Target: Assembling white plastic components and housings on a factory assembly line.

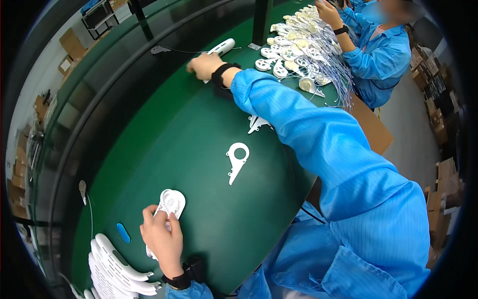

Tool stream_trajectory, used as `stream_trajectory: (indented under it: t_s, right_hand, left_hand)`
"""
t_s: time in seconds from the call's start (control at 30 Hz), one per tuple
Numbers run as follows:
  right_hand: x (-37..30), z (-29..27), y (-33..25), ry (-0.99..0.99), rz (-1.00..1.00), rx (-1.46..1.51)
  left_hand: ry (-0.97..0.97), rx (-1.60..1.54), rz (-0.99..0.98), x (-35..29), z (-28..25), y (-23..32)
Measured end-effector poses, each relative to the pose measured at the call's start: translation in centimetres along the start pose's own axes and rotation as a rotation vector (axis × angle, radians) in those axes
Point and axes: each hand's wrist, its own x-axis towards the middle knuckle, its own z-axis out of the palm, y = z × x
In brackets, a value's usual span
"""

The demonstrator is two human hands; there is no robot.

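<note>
My left hand (pixel 164 239) lies over a white plastic housing (pixel 173 202) on the green table, fingers curled round its sides. The rounded end, dotted with small holes, shows past my fingertips. My right arm stretches far across the table. At its end, my right hand (pixel 205 66) is at a long white plastic shell (pixel 222 47) with dark slots; its fingers are partly hidden and blurred, so their grip is unclear. Between my hands lies a flat white part (pixel 239 160) with a ring-shaped head and tapered tail. More white pieces (pixel 258 123) show beside my right sleeve.
Several slotted white shells (pixel 112 266) are stacked at the lower left, near a blue oval piece (pixel 123 232). A big heap of white parts with wires (pixel 303 50) covers the far right. A co-worker in blue (pixel 373 60) stands beyond it. A dark post (pixel 262 22) rises behind.
</note>
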Motion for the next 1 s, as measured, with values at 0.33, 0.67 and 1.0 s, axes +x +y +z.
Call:
stream_trajectory:
  t_s: [0.33,0.67,1.0]
  right_hand:
    - [-1.0,-0.2,5.5,0.252,0.035,0.198]
    - [-17.9,-5.9,-6.8,-0.007,-0.335,0.642]
    - [-24.9,-6.4,-12.8,-0.009,-0.527,0.364]
  left_hand:
    - [0.063,-0.004,0.051,0.2,0.2,-0.4]
    - [0.045,-0.055,0.034,-0.3,0.2,-0.7]
    - [0.016,-0.087,0.000,-0.8,-0.4,-1.1]
